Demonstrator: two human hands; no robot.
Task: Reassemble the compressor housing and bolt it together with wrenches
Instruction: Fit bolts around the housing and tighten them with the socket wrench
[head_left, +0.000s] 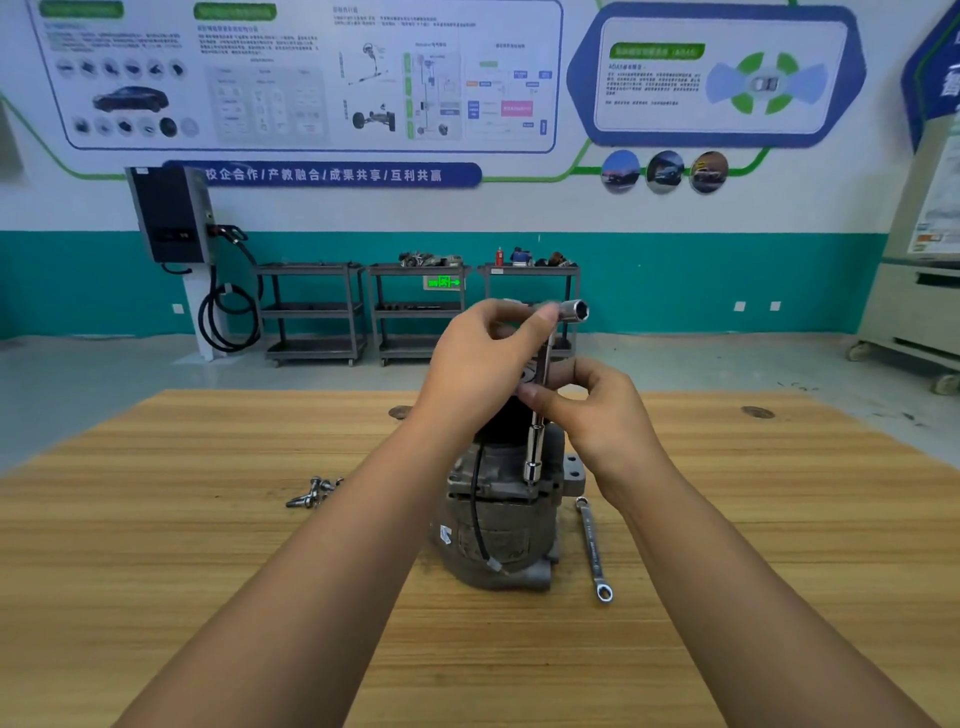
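Wooden table (208, 545) carried the compressor housing (504, 525) upright at its middle. The left hand (480, 364) gripped the crossbar of a T-handled socket wrench (535, 441) standing on the housing; the right hand (602, 410) pinched its shaft. Loose bolts (311, 492) lay to the left, a ring spanner (592, 551) just right.

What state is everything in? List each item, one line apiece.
Compressor housing: standing on the table.
Socket wrench: upright, lower socket down on the housing.
Left hand: grips the wrench's top bar.
Right hand: fingers pinch the wrench's shaft.
Ring spanner: lying flat on the table, untouched.
Bolts: loose on the table, not fitted.
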